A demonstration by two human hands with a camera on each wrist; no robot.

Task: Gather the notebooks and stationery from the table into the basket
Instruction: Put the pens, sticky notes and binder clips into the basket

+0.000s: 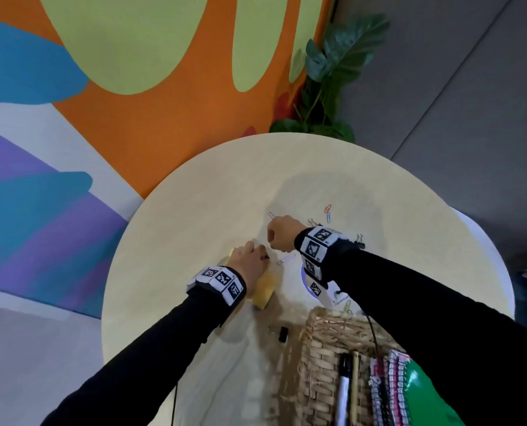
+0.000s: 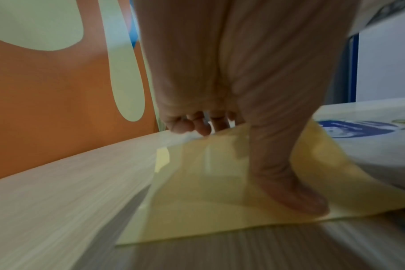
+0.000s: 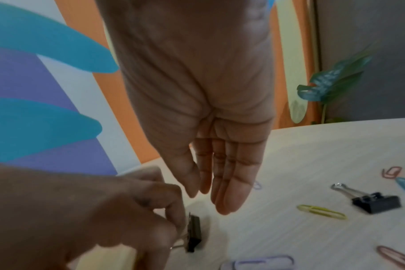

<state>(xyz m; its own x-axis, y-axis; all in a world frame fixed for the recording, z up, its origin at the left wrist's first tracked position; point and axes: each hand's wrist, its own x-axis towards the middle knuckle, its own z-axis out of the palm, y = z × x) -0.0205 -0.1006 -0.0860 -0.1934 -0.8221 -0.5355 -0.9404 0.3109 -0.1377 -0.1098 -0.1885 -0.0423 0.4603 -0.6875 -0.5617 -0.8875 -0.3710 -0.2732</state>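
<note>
- The round table (image 1: 194, 210) has lots of bare room on the far left; the basket (image 1: 323, 339) sits near, on the right, with notebooks (image 1: 391, 379) inside.
- The left hand (image 1: 249, 259) holds the yellow sticky pad (image 2: 220, 191) and pinches 1 black binder clip (image 3: 193, 232).
- The right hand (image 3: 220, 173) hangs with straight fingers, holding nothing.
- Next, I think: carry these to the basket, then pick up the paper clips (image 3: 321, 211) slowly.

Both black-sleeved arms reach toward frame centre; the left hand (image 1: 249, 261) curls its fingers (image 3: 171, 204), pinching something small, while the right hand (image 1: 282, 233) hangs with straight fingers (image 3: 229, 182) pointing down
</note>
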